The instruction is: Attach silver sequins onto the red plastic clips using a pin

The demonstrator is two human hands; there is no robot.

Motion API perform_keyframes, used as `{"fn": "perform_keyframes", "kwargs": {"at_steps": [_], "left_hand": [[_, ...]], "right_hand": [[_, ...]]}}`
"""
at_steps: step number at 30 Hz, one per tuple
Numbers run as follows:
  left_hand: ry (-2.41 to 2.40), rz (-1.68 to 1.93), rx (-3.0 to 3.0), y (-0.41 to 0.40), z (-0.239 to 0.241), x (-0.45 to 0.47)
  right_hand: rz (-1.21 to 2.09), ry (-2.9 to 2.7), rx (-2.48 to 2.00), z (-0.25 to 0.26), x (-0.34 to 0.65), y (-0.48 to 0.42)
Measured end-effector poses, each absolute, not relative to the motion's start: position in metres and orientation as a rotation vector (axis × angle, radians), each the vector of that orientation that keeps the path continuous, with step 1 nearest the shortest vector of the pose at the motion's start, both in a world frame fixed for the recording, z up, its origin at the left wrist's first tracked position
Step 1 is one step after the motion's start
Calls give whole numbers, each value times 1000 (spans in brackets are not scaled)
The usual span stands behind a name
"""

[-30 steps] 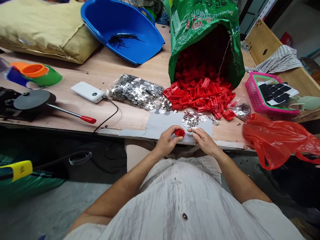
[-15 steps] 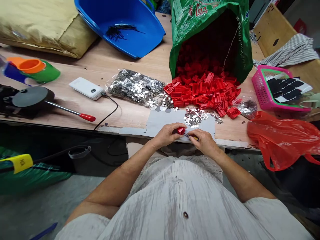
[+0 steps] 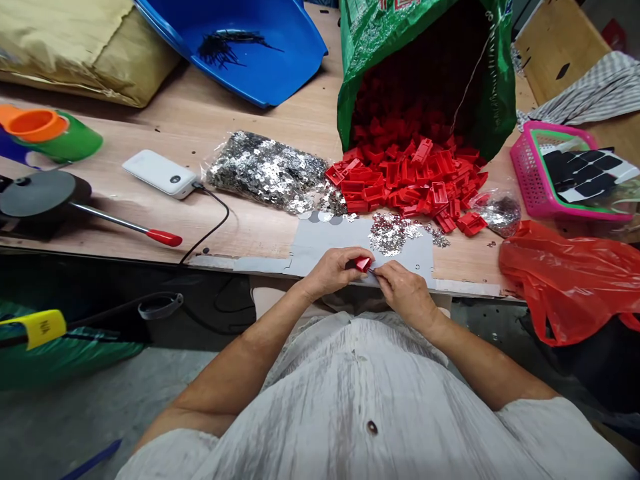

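My left hand (image 3: 333, 270) is closed around a small red plastic housing (image 3: 363, 265), held just above the table's front edge with its hollow side toward my right. Close against it, my right hand (image 3: 407, 293) pinches a screwdriver (image 3: 371, 270); its thin metal shaft reaches the housing, while the fingers hide the handle. Beneath and beyond both hands lies a grey sheet (image 3: 317, 243). On that sheet sits a heap of small shiny metal pieces (image 3: 390, 235). Behind it, many more red housings (image 3: 405, 180) spill from a green sack (image 3: 350, 80).
Left of the heap lies a clear bag of metal pieces (image 3: 265, 170), then a cabled white power bank (image 3: 157, 175) and a red-tipped lever (image 3: 163, 237). A blue scoop-shaped tub (image 3: 295, 67) stands behind. At right are a pink basket (image 3: 530, 170) and a red plastic bag (image 3: 565, 280).
My right hand has turned over the screwdriver, so its yellow and black handle no longer shows. The left hand keeps the housing, slightly tilted. The view has shifted a little.
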State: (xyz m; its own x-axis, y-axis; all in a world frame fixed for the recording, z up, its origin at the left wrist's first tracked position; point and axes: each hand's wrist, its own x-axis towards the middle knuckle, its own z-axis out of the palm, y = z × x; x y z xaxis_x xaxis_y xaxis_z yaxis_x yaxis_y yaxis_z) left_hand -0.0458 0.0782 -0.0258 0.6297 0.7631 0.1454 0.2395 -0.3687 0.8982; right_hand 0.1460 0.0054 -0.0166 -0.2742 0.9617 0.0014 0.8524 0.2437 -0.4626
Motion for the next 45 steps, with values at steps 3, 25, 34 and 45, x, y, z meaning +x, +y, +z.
{"fn": "perform_keyframes", "kwargs": {"at_steps": [3, 25, 34, 45], "left_hand": [[820, 694, 1914, 78, -27, -45], [558, 943, 441, 16, 12, -31], [548, 1005, 226, 5, 17, -22], [603, 1030, 160, 2, 11, -16]], "right_hand": [[525, -2235, -1777, -12, 136, 4], [910, -2102, -1302, 21, 149, -5], [631, -2110, -1267, 20, 146, -7], [633, -1981, -1199, 3, 148, -5]]}}
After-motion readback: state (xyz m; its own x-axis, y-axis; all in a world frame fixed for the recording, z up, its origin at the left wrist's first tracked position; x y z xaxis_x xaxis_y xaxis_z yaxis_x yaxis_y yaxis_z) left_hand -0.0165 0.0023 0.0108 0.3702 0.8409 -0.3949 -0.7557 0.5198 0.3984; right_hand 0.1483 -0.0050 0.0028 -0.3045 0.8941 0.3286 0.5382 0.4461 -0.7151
